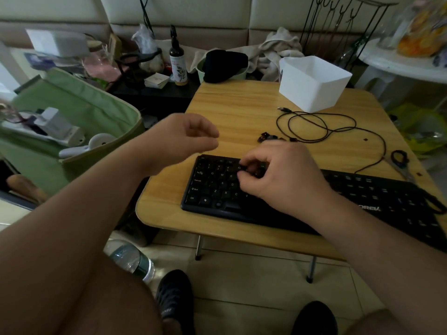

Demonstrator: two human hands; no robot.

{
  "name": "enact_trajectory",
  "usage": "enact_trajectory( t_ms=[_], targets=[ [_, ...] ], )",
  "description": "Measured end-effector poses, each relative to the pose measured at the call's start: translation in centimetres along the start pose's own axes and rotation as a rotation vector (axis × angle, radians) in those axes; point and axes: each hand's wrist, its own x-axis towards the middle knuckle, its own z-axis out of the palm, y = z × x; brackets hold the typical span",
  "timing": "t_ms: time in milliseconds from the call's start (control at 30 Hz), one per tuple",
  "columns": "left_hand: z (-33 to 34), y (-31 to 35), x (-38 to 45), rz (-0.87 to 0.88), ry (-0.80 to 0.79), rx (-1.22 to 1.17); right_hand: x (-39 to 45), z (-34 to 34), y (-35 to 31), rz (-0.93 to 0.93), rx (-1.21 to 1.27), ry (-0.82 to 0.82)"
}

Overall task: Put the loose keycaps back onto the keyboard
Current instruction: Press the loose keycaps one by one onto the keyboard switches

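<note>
The black keyboard [302, 199] lies along the table's [242, 112] near edge. The right hand [280, 175] pinches a keycap [251, 168] against its upper rows; the left hand [179, 141] hovers loosely curled, holding nothing. More loose keycaps [266, 137] sit mid-table beside the cable [321, 126]

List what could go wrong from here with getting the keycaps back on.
1. The right hand hides the slot it works on, so a cap could seat crooked on the keyboard.
2. The loose keycaps lie beside the cable; a snag could scatter them.
3. One stray keycap lies apart near the table's right side and could be missed.
</note>
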Motion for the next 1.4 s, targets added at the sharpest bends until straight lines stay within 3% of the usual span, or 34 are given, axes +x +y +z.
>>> enact_trajectory(
  t_ms=[67, 133, 233, 467, 800, 1167, 1400],
  targets=[
    [-0.4, -1.4, 0.1, 0.000, 0.022, 0.207, -0.7, 1.1, -0.5, 0.025, 0.039, -0.106],
    [-0.4, -2.2, -0.1, -0.052, -0.111, 0.330, -1.2, 2.3, -0.9, 0.020, 0.018, -0.183],
    [-0.2, -2.1, -0.5, -0.102, -0.291, 0.375, -1.4, 3.2, -1.3, 0.009, -0.037, -0.238],
    [0.2, -2.0, -0.5, -0.044, -0.384, 0.522, -1.3, 3.6, -2.3, 0.041, -0.059, -0.245],
    [0.8, -2.0, -0.5, -0.029, -0.409, 0.626, -1.4, 3.0, -2.7, 0.088, -0.010, -0.281],
    [1.6, -0.7, -0.2, -0.176, -0.446, 0.621, -1.5, 3.0, -4.0, -0.061, -0.306, -0.333],
    [1.5, -0.5, 0.1, -0.192, -0.440, 0.570, -1.5, 2.7, -3.1, -0.049, -0.223, -0.349]
  ],
)
